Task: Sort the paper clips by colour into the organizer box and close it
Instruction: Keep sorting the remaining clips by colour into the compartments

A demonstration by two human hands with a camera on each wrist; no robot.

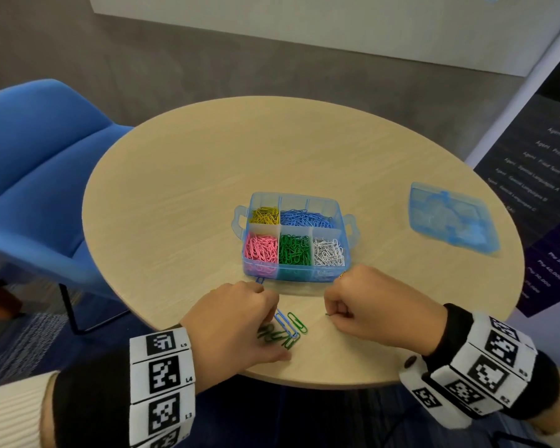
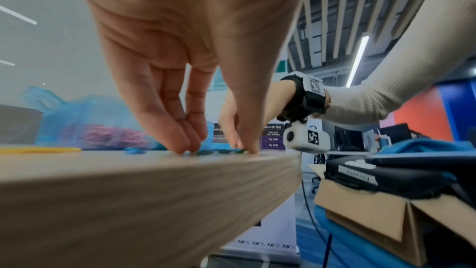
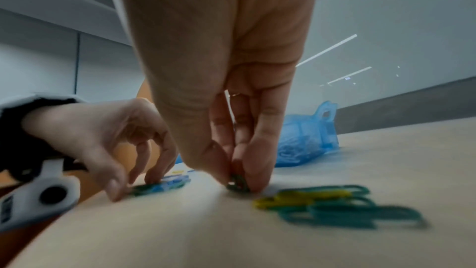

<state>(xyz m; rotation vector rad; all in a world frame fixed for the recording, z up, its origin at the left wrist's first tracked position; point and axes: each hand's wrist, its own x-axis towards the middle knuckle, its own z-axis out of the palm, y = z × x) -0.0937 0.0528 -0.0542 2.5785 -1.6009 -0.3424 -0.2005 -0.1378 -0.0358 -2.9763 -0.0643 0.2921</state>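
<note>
The clear blue organizer box (image 1: 348,236) stands open mid-table, its compartments holding yellow, blue, pink, green and white clips. Near the front edge my left hand (image 1: 280,333) hovers over a small heap of green clips (image 1: 296,323) and a blue clip (image 1: 285,321). Its straight fingertips (image 2: 185,147) touch down on the heap and the thumb (image 2: 251,148) stands apart on the table. My right hand (image 3: 237,180) pinches one green clip (image 3: 238,184) between thumb and fingers, just off the wood. More green and yellow clips (image 3: 335,205) lie beside it, hidden in the head view.
The box's blue lid (image 1: 451,218) lies apart at the table's right. One blue clip (image 1: 260,280) sits by the box's front left corner. A blue chair (image 1: 36,176) stands to the left, a dark banner (image 1: 550,176) to the right. The round table's edge (image 1: 304,384) is just below my hands.
</note>
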